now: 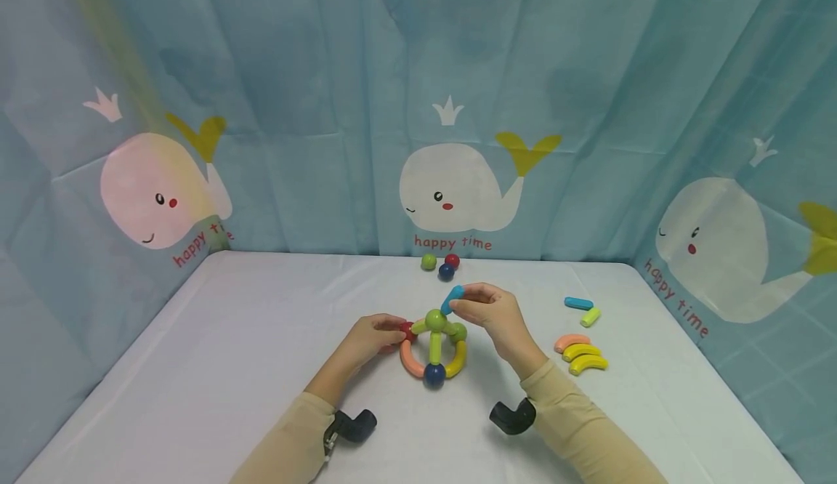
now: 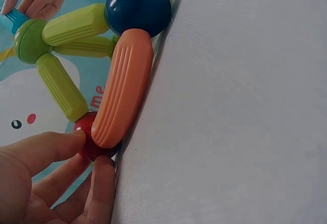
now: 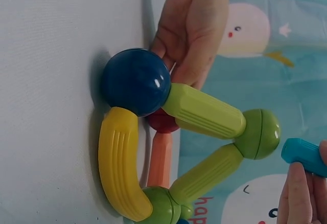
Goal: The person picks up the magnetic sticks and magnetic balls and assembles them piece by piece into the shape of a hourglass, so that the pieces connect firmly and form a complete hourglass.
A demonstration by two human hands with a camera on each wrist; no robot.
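A magnetic ball-and-rod frame stands on the table. At its top sits a green ball (image 1: 436, 320), with three straight light-green rods (image 1: 436, 348) sloping down from it. Around the base are a dark blue ball (image 2: 139, 6), a red ball (image 2: 92, 134) and a second green ball (image 3: 159, 203), linked by curved orange (image 2: 125, 88) and yellow rods (image 3: 120, 157). My left hand (image 1: 371, 335) pinches the red ball between thumb and fingers. With its fingertips my right hand (image 1: 493, 315) holds a short blue rod (image 1: 451, 299), tilted, its lower end right at the top ball.
Toward the back edge lie loose green (image 1: 428, 261), red (image 1: 452, 260) and blue balls (image 1: 446, 272). On the right are a blue rod (image 1: 578, 303), a light-green rod (image 1: 591, 317), an orange curved rod (image 1: 572, 342) and two yellow ones (image 1: 588, 364). A whale-print curtain (image 1: 314, 179) hangs behind.
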